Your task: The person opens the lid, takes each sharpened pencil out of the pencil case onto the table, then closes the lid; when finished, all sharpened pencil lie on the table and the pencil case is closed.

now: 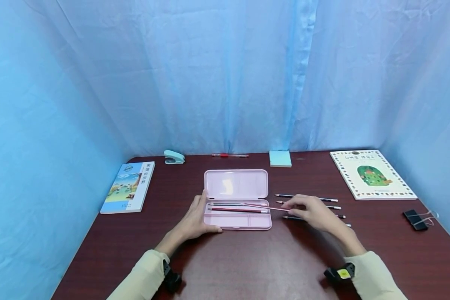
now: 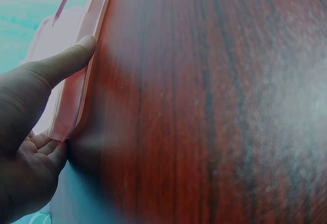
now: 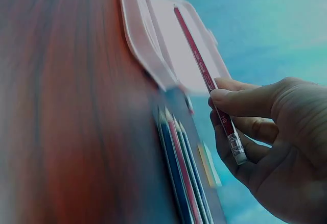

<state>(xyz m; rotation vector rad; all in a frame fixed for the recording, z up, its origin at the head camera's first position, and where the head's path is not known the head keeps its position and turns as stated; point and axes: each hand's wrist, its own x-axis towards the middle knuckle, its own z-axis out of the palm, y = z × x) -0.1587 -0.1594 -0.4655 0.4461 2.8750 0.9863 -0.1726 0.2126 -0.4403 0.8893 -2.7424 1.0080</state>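
A pink pencil case (image 1: 236, 183) lies with its lid folded back, in the middle of the head view. My left hand (image 1: 195, 214) holds its left end, thumb on the front edge and fingers along the side. Between thumb and fingers my right hand (image 1: 311, 210) pinches a red pencil (image 3: 196, 55) near its eraser end, the tip pointing left over the case. Inside the back compartment lie another red pencil (image 1: 238, 211) and a darker one behind it, partly hidden. Under and beside my right hand, several pencils (image 1: 328, 199) lie on the table, partly covered by it.
At the left lies a book (image 1: 127, 187), with a mint stapler (image 1: 174, 157) behind it. A red pen (image 1: 230, 155) and a light-blue notepad (image 1: 280, 158) lie along the back edge. On the right are a white book (image 1: 373, 175) and a black binder clip (image 1: 415, 220).
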